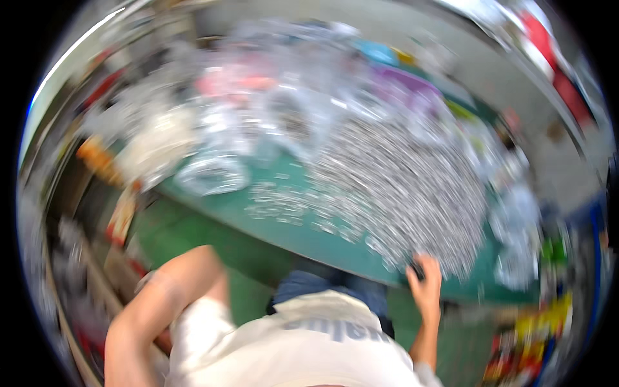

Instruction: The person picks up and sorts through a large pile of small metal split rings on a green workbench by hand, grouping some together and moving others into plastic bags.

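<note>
At the near right edge of the green table (238, 209), my right hand (428, 284) is closed around a small black object (418, 271), its kind too blurred to make out. Just beyond the fingers spreads a wide heap of small silvery or clear pieces (400, 180), smeared by motion. Smaller groups of clear pieces (277, 203) lie left of the heap. My left arm (174, 280) is bent sharply beside my body at lower left, away from the table. Its hand does not show.
Clear plastic bags (213, 174) crowd the table's far and left side, some with pink contents (238, 77). A purple container (406, 87) stands behind the heap. Pale bags (516, 238) lie at the right end. Colourful packages (529, 342) are at lower right.
</note>
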Demonstrator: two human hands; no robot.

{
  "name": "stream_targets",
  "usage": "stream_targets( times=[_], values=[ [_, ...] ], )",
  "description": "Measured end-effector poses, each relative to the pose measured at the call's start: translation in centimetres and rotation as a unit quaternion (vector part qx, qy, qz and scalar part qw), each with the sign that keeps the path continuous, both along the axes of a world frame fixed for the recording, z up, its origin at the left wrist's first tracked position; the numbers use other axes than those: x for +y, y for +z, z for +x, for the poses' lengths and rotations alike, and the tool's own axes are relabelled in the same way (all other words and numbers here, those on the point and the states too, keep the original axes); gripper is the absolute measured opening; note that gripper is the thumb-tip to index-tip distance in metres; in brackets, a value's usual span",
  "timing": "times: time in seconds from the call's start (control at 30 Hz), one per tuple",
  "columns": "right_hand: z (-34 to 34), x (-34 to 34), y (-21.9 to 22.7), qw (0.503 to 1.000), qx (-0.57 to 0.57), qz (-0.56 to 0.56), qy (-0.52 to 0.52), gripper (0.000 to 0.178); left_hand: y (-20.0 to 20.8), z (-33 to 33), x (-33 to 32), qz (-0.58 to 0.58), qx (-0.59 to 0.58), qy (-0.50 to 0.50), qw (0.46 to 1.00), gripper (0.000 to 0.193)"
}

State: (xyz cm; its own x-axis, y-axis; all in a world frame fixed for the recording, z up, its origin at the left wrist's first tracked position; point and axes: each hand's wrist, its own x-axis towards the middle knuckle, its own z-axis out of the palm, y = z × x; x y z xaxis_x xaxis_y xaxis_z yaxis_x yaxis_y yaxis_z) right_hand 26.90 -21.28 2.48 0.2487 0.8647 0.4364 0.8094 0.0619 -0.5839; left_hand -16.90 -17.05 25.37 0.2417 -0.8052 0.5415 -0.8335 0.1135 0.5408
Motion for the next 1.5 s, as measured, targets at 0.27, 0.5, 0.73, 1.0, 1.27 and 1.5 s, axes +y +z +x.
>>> stream_targets(
  times=[0.27,0.5,0.73,1.0,1.27,1.5],
  values=[
    [-10.7,5.7,-2.1,0.976,-0.117,-0.037,0.182,0.042,-13.2,4.7,8.2,-0.386,0.072,0.309,0.866,0.020],
    [-13.9,13.0,-1.9,0.969,-0.083,-0.052,0.226,0.032,-24.7,6.1,11.4,-0.036,0.143,0.932,0.331,0.020],
    [-18.9,19.2,-2.4,0.968,-0.064,-0.041,0.240,0.024,-27.2,8.8,12.8,-0.075,0.119,0.966,0.219,0.032],
    [-18.0,20.1,-2.1,0.970,0.092,-0.088,0.209,0.016,-27.2,7.9,14.0,-0.087,0.141,0.971,0.170,0.038],
    [-16.3,19.2,-0.4,0.507,0.813,-0.269,0.097,0.024,-27.2,9.0,14.2,-0.064,0.204,0.938,0.274,0.038],
    [-19.1,19.1,-2.0,0.974,-0.124,-0.145,0.125,0.022,-26.4,9.3,14.4,-0.105,0.198,0.935,0.277,0.034]
  ],
)
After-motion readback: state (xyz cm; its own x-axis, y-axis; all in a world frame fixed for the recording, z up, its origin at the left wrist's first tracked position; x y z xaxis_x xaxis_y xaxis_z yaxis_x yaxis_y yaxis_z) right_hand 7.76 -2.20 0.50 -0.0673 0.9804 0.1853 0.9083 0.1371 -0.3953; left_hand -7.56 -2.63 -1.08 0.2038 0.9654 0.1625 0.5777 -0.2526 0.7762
